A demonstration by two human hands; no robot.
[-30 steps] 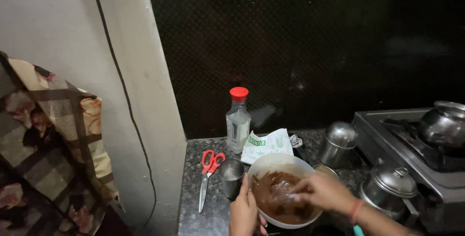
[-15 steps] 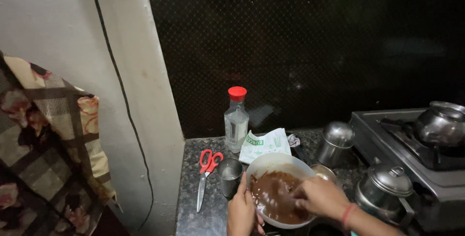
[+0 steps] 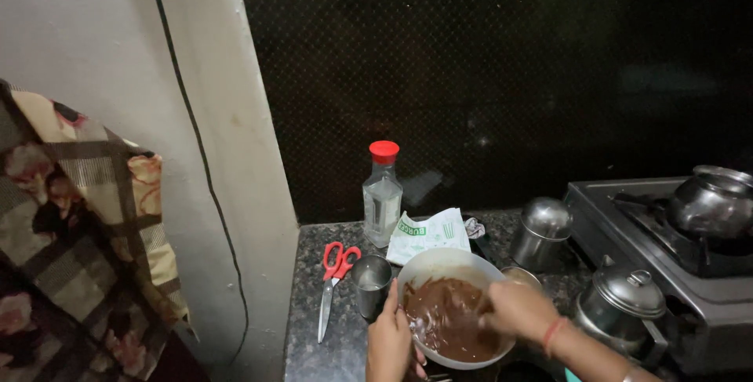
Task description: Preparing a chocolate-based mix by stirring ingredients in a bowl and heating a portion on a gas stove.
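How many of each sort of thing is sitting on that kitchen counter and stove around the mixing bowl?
Bowls: 1, the white bowl of brown mix
Scissors: 1, red-handled scissors
Bottles: 1, clear bottle with red cap
Steel cups: 1, steel cup
Lidded steel canisters: 2, one behind, one nearer
Steel pots on the stove: 1
Paper packets: 1
Total: 8

1 bowl (image 3: 451, 264), 1 scissors (image 3: 336, 272), 1 bottle (image 3: 382, 194), 2 lidded canisters (image 3: 541, 233), 1 steel cup (image 3: 372, 281)

The left hand (image 3: 390, 343) is cut off at the wrist by the bottom edge, which also clips the bowl (image 3: 451, 266) — its near rim is lost. The right hand (image 3: 518, 310) dips into the brown mixture (image 3: 443, 319) — its fingertips are hidden, so its grip cannot be told.
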